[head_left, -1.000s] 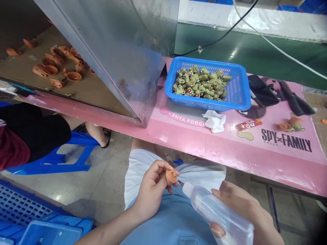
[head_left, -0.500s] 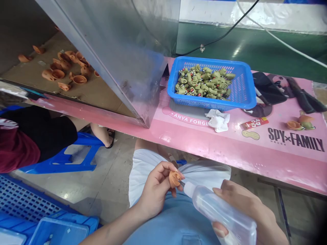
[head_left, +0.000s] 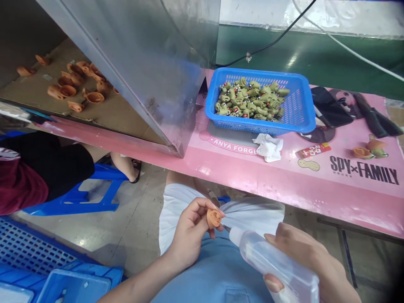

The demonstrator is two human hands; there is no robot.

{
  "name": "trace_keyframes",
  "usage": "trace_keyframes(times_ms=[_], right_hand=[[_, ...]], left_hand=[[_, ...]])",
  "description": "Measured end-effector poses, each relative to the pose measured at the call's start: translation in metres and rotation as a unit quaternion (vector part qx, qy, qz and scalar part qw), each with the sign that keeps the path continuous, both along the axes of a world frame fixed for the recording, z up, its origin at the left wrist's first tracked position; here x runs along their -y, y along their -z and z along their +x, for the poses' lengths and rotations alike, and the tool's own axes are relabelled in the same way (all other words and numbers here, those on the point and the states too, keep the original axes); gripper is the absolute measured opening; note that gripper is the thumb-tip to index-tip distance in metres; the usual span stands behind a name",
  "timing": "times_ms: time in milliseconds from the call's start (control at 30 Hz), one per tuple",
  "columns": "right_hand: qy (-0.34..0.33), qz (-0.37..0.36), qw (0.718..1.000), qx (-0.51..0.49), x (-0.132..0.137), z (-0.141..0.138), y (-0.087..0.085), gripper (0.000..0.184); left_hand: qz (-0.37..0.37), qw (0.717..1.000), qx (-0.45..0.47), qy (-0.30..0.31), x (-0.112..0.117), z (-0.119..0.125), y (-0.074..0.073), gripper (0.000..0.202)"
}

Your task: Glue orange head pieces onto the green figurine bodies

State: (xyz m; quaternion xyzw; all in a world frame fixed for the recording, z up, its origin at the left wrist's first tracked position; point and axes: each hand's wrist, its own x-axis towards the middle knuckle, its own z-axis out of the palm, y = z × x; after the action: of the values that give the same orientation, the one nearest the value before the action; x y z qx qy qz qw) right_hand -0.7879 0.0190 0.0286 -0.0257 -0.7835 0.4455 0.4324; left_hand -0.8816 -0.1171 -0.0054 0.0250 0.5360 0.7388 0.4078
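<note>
My left hand [head_left: 189, 231] pinches a small orange cup-shaped toy part [head_left: 213, 218] between thumb and fingertips, over my lap. My right hand [head_left: 311, 261] is wrapped round a clear plastic squeeze bottle [head_left: 274, 265]. The bottle's thin nozzle [head_left: 227, 229] points up-left and sits just below the orange part, close to touching it. Both hands are below the front edge of the pink table [head_left: 284, 185].
On the table stand a blue basket [head_left: 299, 113] of several green toy pieces, a crumpled white tissue [head_left: 268, 147] and two loose parts [head_left: 368, 150] at the right. A metal hood [head_left: 151, 71] shelters several orange parts [head_left: 72, 84]. Another person [head_left: 41, 168] sits at the left by blue crates [head_left: 47, 273].
The view has shifted slightly. My hands keep the same hold; the orange part and the nozzle have stayed close together.
</note>
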Motion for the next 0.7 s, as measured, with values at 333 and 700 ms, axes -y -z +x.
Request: trace_keyframes(times_ms=[333, 700], right_hand=[[-0.035, 0.022, 0.999, 0.001, -0.0041, 0.0021, 0.0052, 0.026], [-0.02, 0.058, 0.998, 0.011, -0.0073, 0.0032, 0.0073, 0.029]], left_hand=[[-0.002, 1.0, -0.001, 0.015, -0.0007, 0.0013, 0.0005, 0.008], [0.005, 1.0, 0.002, 0.027, 0.001, 0.0012, 0.0007, 0.007]])
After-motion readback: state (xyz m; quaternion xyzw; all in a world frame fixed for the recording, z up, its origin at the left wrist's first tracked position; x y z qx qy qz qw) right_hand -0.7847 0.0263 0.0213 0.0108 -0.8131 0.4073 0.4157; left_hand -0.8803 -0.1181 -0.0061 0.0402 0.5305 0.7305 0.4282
